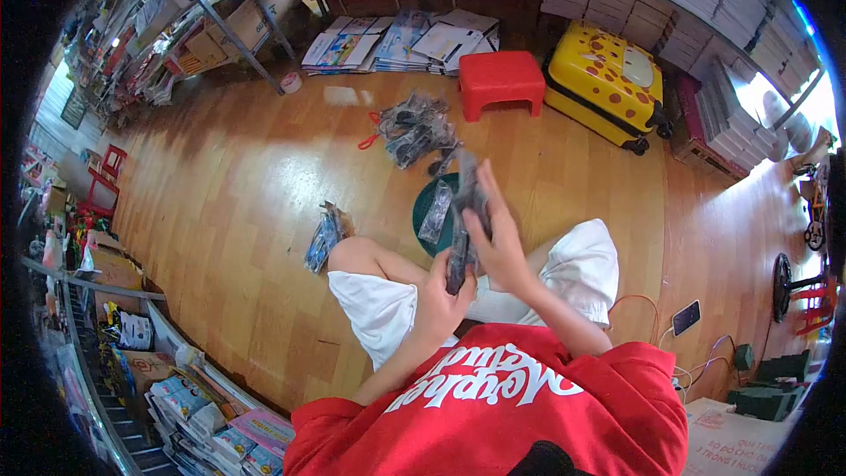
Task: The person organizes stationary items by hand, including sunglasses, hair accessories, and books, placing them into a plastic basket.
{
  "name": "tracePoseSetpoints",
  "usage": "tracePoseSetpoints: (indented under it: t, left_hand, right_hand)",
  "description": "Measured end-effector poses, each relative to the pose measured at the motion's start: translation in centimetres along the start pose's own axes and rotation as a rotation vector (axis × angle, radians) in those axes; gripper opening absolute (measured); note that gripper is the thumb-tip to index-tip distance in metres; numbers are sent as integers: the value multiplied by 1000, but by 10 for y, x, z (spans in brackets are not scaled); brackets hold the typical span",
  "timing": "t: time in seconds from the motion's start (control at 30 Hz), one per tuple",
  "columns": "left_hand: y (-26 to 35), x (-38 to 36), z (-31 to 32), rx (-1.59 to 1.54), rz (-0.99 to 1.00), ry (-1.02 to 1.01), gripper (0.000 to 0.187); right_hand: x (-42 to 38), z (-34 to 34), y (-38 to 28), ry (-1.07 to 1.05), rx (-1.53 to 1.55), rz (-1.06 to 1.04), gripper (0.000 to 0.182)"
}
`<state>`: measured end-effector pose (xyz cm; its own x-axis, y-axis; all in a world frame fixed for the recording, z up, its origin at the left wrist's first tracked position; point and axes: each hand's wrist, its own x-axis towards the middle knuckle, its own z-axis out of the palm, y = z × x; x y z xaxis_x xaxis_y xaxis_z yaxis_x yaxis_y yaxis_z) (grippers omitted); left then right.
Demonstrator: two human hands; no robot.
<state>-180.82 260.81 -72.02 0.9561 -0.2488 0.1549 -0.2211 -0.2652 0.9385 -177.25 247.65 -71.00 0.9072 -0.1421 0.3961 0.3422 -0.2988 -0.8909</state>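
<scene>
My left hand (pixel 445 301) is closed round the lower end of a dark item in clear plastic wrap (pixel 460 263), above my lap. Against the upper part of what looks like the same dark wrapped bundle, my right hand (pixel 496 242) lies with its fingers stretched out and its thumb apart. Beneath and beside the hands is a round green tray (pixel 421 210) with a wrapped dark packet (pixel 436 213) in it. A pile of similar wrapped dark items (pixel 416 130) lies on the floor beyond. Bluish wrapped packets (pixel 326 236) lie near my left knee.
A red stool (pixel 501 79) and a yellow spotted suitcase (pixel 604 79) stand ahead, beside stacked booklets (pixel 401 42). Shelves with packages (pixel 189 405) line the left. A phone (pixel 686 317) and cables lie at the right.
</scene>
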Motion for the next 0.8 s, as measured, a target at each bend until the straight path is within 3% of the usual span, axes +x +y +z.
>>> tracePoseSetpoints:
  t: [0.13, 0.27, 0.37, 0.5, 0.53, 0.63, 0.77, 0.8]
  left_hand:
    - [-29, 15, -9, -116, 164, 112, 40]
    - [-15, 3, 0, 192, 181, 41, 47]
    - [-7, -5, 3, 65, -38, -4, 44]
    - [-31, 10, -11, 32, 232, 112, 46]
    - [-34, 18, -19, -48, 225, 27, 49]
    - [-23, 11, -19, 224, 172, -57, 52]
    - [-10, 5, -10, 206, 155, -5, 59]
    - [-9, 8, -10, 252, 171, 9, 64]
  right_hand:
    - [-48, 18, -24, -162, -72, -105, 60]
    - [-23, 13, -5, -16, 46, 34, 58]
    - [-9, 10, -5, -1, 130, 94, 58]
    - [-40, 24, -20, -174, -203, -141, 60]
    - [-46, 26, -26, -182, -204, -145, 59]
    - [-30, 23, -20, -102, -77, -13, 59]
    - [3, 11, -21, -46, -73, -21, 72]
    - [3, 15, -18, 36, -223, -62, 75]
